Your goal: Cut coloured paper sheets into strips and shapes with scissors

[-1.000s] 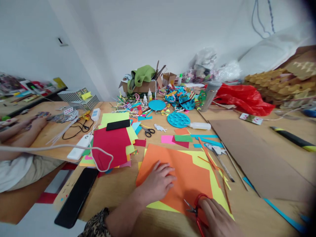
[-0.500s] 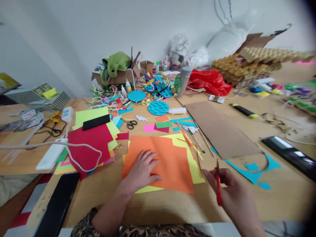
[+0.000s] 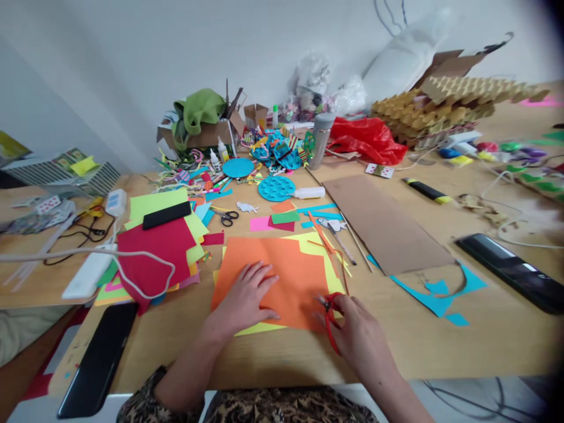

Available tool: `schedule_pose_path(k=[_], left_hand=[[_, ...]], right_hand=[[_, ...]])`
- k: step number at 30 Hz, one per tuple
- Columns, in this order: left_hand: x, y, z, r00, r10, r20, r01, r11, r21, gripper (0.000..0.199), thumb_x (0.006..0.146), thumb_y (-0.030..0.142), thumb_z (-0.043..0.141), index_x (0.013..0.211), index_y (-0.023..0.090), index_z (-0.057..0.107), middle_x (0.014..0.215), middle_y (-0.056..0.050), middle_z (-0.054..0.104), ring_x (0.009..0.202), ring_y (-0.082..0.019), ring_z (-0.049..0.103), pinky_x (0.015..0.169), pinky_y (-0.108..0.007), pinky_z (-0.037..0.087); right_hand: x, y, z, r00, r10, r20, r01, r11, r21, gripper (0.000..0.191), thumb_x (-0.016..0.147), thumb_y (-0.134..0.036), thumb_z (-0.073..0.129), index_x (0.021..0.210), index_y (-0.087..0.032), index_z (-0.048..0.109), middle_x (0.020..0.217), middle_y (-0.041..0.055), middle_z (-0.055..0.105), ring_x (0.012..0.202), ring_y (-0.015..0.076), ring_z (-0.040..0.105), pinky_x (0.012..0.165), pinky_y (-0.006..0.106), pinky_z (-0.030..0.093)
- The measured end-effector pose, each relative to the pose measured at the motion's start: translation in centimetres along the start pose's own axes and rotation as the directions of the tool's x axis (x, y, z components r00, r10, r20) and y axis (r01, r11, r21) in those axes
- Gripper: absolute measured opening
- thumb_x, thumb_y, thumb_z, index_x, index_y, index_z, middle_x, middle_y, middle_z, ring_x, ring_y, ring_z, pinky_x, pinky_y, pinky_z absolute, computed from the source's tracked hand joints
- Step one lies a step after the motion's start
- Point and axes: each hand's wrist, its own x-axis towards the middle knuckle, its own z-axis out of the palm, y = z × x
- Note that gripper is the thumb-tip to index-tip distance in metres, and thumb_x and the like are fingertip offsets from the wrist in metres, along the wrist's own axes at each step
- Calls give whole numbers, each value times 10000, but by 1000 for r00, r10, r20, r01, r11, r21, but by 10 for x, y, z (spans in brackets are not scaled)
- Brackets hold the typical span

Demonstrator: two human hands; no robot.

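My left hand (image 3: 247,296) lies flat with fingers spread on an orange sheet of paper (image 3: 286,264). Under that sheet, yellow paper (image 3: 315,239) shows along the edges. My right hand (image 3: 356,329) grips red-handled scissors (image 3: 333,322) over the right side of the orange sheet. The scissor blades are blurred and point left, so I cannot tell whether they touch the paper. Just beyond the right hand lie orange paper strips (image 3: 321,230) and a thin paintbrush (image 3: 342,245).
Brown cardboard (image 3: 383,229) and blue paper scraps (image 3: 436,299) lie to the right. Black-handled scissors (image 3: 227,218) rest beyond the orange sheet. Red paper (image 3: 154,252) sits left, with a white cable (image 3: 132,255) across it. A black phone (image 3: 99,361) lies by the near left edge.
My right hand has moved left with the red scissors, from beside the papers to over the orange sheet. The left hand stays on the sheet. The view has shifted slightly.
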Motion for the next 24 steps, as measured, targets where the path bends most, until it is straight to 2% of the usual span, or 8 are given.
schedule_pose_path(k=[3,6,11,15,19,21,24], left_hand=[[-8,3,-1,1000,-4,22,4,1000,15,860,603,613,672,1321,199,440,1427,-108,377,1342,-304,253,1106,-479,201],[-15,7,-1,999,1,35,-2,1000,19,850,607,609,672,1310,186,449,1417,-121,383,1330,-313,268,1099,-478,214],[-19,12,-6,1000,14,0,-14,1000,4,745,660,563,658,1277,185,477,1348,-125,451,1296,-309,312,1087,-470,234],[-19,15,-9,998,33,-46,-34,999,-21,614,716,487,637,1234,185,509,1261,-110,527,1263,-284,362,1078,-446,258],[-18,18,-4,989,92,-115,-96,995,-26,228,818,321,545,975,182,635,1069,-71,637,1113,-220,510,1032,-381,337],[-16,19,-2,980,110,-168,-119,992,-45,181,853,225,473,861,176,647,986,-61,669,1016,-188,570,976,-353,393],[-13,18,-10,955,1,-296,-58,981,-187,205,865,195,439,866,169,643,927,-59,693,901,-155,621,859,-296,463]], right_hand=[[0,-4,8,992,-125,25,127,990,-66,75,829,-259,514,840,-201,468,789,69,622,746,226,596,638,308,457],[1,-2,11,987,-158,23,159,982,-99,76,847,-269,489,831,-207,448,772,66,622,738,234,596,626,316,456],[2,4,11,993,-116,9,117,990,-79,95,856,-295,468,805,-218,447,707,44,613,634,203,601,559,286,443],[5,7,8,993,-114,-27,113,993,-42,121,845,-326,489,844,-205,488,735,51,629,612,185,612,539,265,450],[13,2,-2,986,-99,-134,102,995,18,216,835,-412,512,836,-196,518,749,64,646,614,183,621,534,263,456],[17,-3,-8,983,-65,-175,82,992,93,246,819,-442,536,818,-196,523,756,73,663,625,186,630,539,264,463],[19,-13,-14,967,29,-252,32,972,232,263,793,-451,580,840,-195,541,835,97,688,718,206,654,586,273,485]])
